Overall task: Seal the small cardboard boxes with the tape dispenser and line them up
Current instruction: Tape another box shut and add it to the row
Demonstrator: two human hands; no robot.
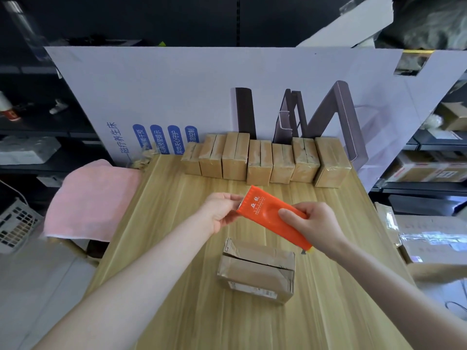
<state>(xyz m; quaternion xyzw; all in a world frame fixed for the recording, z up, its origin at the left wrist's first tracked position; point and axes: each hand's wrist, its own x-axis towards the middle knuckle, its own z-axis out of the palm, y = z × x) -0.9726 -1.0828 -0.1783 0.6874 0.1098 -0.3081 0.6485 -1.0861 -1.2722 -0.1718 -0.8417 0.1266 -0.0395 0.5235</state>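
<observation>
Just above the table [177, 223], the right hand [313, 223] grips the back end of the orange tape dispenser [265, 210] while the left hand [222, 210] pinches its toothed front edge. One small cardboard box [257, 271] lies below them; a row of boxes [265, 160] stands along the far edge.
</observation>
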